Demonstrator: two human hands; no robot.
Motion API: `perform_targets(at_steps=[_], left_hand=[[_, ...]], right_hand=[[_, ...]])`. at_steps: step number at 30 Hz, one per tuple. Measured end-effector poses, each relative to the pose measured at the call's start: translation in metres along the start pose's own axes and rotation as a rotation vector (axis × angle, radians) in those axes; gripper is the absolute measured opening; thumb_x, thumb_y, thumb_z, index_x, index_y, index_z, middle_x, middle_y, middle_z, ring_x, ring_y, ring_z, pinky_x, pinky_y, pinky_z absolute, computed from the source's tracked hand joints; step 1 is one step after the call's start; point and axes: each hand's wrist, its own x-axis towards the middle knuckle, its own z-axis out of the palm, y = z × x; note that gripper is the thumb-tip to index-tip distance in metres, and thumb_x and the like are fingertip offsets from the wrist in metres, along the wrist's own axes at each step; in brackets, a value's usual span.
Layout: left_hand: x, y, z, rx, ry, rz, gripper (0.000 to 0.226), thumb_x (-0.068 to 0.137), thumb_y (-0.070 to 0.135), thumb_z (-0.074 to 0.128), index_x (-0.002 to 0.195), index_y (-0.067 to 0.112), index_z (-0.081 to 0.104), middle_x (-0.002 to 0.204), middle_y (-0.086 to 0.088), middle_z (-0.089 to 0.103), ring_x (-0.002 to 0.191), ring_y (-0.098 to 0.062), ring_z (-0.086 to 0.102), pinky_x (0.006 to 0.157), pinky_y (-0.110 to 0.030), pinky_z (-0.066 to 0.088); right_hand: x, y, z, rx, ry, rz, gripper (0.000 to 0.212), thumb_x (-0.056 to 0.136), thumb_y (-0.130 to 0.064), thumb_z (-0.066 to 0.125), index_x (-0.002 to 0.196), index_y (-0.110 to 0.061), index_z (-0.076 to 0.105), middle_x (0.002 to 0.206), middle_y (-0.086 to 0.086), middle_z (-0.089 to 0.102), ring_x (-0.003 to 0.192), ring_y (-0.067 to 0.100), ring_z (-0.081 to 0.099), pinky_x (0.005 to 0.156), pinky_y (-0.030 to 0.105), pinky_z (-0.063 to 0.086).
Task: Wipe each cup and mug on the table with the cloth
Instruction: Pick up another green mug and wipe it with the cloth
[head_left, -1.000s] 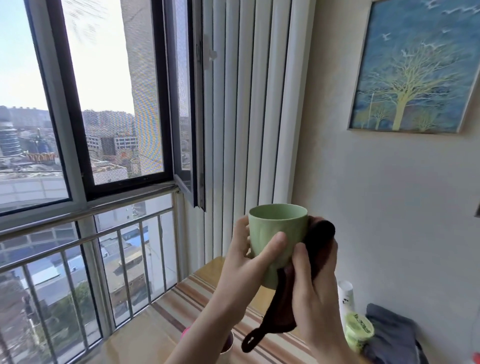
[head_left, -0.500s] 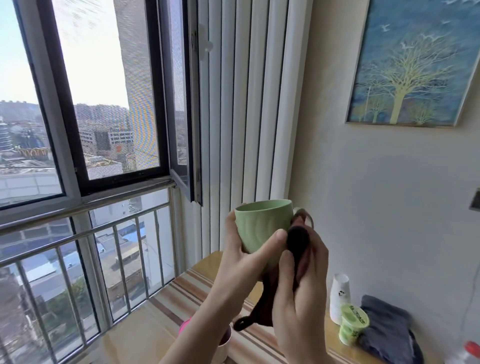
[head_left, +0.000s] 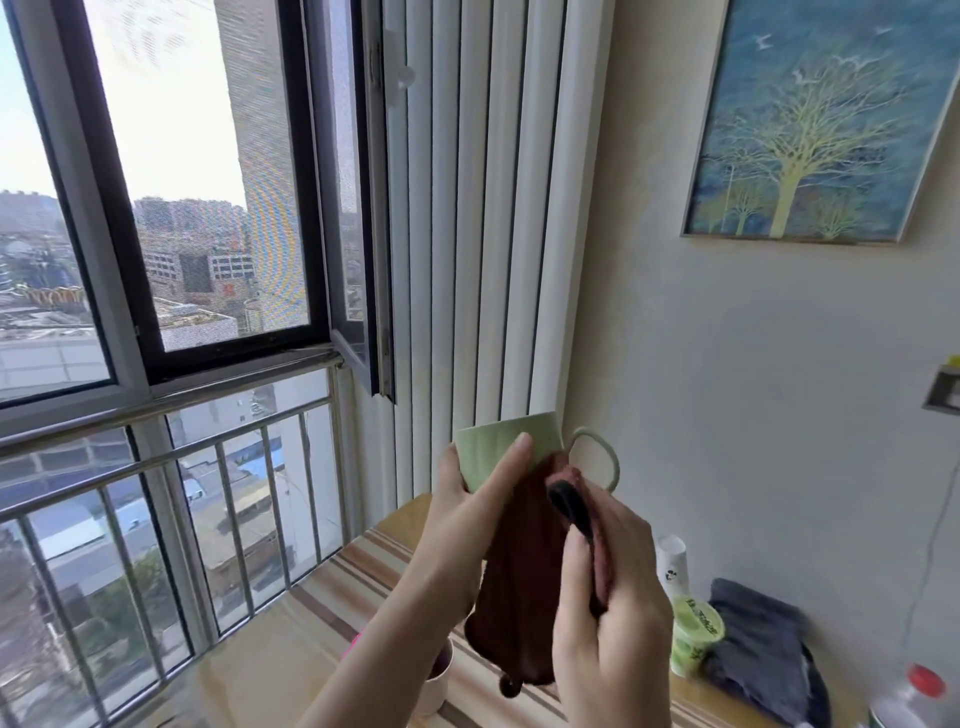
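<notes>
Held above the striped wooden table (head_left: 322, 618), the pale green ribbed ceramic mug (head_left: 498, 447) has turned its handle rightward since a second ago, the left hand (head_left: 467, 509) gripping its side while the right hand (head_left: 608, 613) pinches the dark brown cloth (head_left: 524, 582) lower against it, so wiping continues.

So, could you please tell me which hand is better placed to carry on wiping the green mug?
The right hand, probably: it already grips the dark red cloth against the green mug, below the handle. The left hand holds the mug's body, steadying it above the table.
</notes>
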Motion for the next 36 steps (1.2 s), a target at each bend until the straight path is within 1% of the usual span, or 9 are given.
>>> perform_targets(at_steps=[3,7,11,16,22,26,29,33,36], left_hand=[[0.004,-0.003,-0.003,-0.004,0.024,0.011,0.062,0.060,0.047,0.078,0.113,0.021,0.057,0.104,-0.010,0.075,0.082,-0.014,0.078,0.066,-0.030,0.063],[0.004,-0.011,-0.008,0.026,-0.020,-0.014,0.056,0.073,0.048,0.082,0.117,0.024,0.056,0.113,-0.011,0.072,0.092,-0.017,0.074,0.072,-0.034,0.064],[0.003,-0.020,-0.007,0.050,-0.039,-0.003,0.053,0.072,0.046,0.075,0.116,0.024,0.057,0.112,-0.011,0.071,0.090,-0.016,0.074,0.074,-0.036,0.064],[0.002,-0.022,-0.014,0.052,-0.049,0.000,0.049,0.072,0.044,0.074,0.115,0.025,0.057,0.112,-0.012,0.072,0.090,-0.018,0.075,0.075,-0.037,0.064],[0.006,-0.024,-0.011,-0.020,0.021,-0.022,0.060,0.073,0.050,0.081,0.119,0.021,0.057,0.113,-0.014,0.073,0.090,-0.018,0.075,0.074,-0.036,0.063],[0.007,-0.023,-0.011,-0.048,0.008,-0.029,0.064,0.062,0.050,0.077,0.116,0.022,0.058,0.110,-0.013,0.074,0.086,-0.017,0.076,0.072,-0.036,0.063],[0.007,-0.024,-0.008,-0.076,0.001,-0.027,0.062,0.063,0.051,0.075,0.116,0.023,0.061,0.102,-0.008,0.077,0.083,-0.014,0.076,0.069,-0.032,0.062],[0.011,-0.021,-0.009,-0.101,0.041,-0.058,0.067,0.067,0.058,0.072,0.123,0.021,0.064,0.111,-0.012,0.077,0.094,-0.019,0.074,0.070,-0.027,0.061],[0.018,-0.015,-0.016,-0.113,0.088,-0.117,0.078,0.067,0.064,0.079,0.128,0.019,0.061,0.118,-0.013,0.075,0.106,-0.024,0.073,0.083,-0.036,0.061]], right_hand=[[0.007,-0.003,-0.021,0.136,0.195,0.336,0.038,0.084,-0.045,0.045,0.110,-0.027,0.067,0.091,-0.015,0.074,0.092,-0.025,0.057,0.081,-0.005,0.036],[0.036,0.008,-0.037,0.081,0.287,0.570,0.047,0.085,-0.048,0.043,0.111,-0.017,0.067,0.092,-0.010,0.064,0.080,-0.013,0.052,0.068,0.001,0.036],[0.064,0.018,-0.029,-0.073,0.048,0.548,0.018,0.099,-0.038,0.048,0.097,-0.022,0.053,0.091,-0.001,0.053,0.071,-0.008,0.052,0.060,-0.006,0.036],[0.085,0.033,-0.029,-0.178,-0.254,0.626,0.039,0.102,-0.042,0.035,0.120,-0.020,0.061,0.106,0.008,0.062,0.089,0.022,0.057,0.076,0.024,0.038],[0.050,0.016,-0.020,0.320,-0.371,0.688,0.045,0.094,-0.056,0.043,0.100,-0.022,0.072,0.084,-0.018,0.077,0.082,-0.004,0.070,0.073,0.014,0.051],[0.036,0.028,-0.012,0.487,-0.230,0.708,0.040,0.095,-0.054,0.043,0.112,-0.033,0.072,0.113,-0.010,0.075,0.111,0.007,0.068,0.096,0.034,0.054],[0.028,0.028,-0.005,0.271,-0.092,0.518,0.030,0.093,-0.020,0.060,0.116,-0.039,0.068,0.118,-0.023,0.070,0.112,-0.003,0.065,0.097,0.018,0.051],[0.009,0.030,-0.003,0.213,0.024,0.468,0.033,0.092,-0.013,0.061,0.123,-0.024,0.068,0.112,-0.023,0.072,0.106,-0.002,0.068,0.092,0.016,0.053],[0.008,0.034,-0.007,0.302,0.080,0.578,0.030,0.096,-0.012,0.057,0.107,-0.035,0.072,0.102,-0.024,0.075,0.102,0.000,0.070,0.090,0.015,0.053]])
